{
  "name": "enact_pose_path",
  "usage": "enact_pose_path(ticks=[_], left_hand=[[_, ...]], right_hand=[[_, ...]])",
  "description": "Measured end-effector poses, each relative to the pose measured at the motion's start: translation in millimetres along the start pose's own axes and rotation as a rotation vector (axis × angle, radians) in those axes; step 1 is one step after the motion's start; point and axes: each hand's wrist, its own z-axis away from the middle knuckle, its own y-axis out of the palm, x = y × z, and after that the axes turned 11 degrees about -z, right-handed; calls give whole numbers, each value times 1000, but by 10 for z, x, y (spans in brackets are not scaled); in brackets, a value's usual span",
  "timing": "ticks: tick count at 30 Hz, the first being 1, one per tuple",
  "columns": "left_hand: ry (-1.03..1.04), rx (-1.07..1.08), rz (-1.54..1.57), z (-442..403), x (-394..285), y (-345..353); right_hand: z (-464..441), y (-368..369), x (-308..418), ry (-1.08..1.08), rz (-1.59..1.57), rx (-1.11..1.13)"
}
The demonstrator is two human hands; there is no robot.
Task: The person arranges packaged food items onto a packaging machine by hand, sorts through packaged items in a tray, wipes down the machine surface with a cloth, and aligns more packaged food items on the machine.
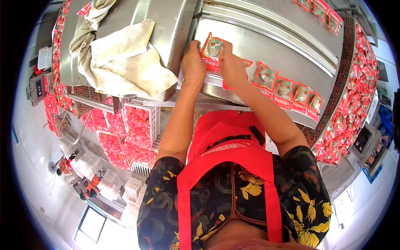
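Observation:
A red-edged plastic packet [213, 49] with a clear window shows a pale, egg-shaped thing inside. It is between my two hands over the metal work surface [246, 46]. My left hand [193, 64] is closed on the packet's left edge. On the opposite edge my right hand [231, 66] grips it, fingers bent; part of the packet's side is hidden behind them. Just right of my right hand, a row of similar packets [285, 87] runs along the near edge of the surface, partly covered by my right forearm.
A cream cloth [129, 54] lies on the metal top at left. More packets [321, 10] sit at the far right edge. A perforated bin [352, 96] heaped with packets curves along the right. White crates [154, 125] of red packets stand below left. People [89, 187] are in the background.

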Motion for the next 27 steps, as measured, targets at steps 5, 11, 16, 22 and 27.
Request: enact_pose_path(ticks=[5,11,16,22,27], left_hand=[[12,56,37,-17,10,-91],[52,326,-47,15,62,-221],[136,142,-122,348,29,-384],[275,-28,89,1025,158,-883],[198,20,214,1329,381,-911]], right_hand=[[183,-44,87,80,-22,20],[296,-136,-30,24,-12,57],[488,-196,117,-475,68,-35],[434,117,-79,-682,153,77],[374,245,-15,-786,128,111]])
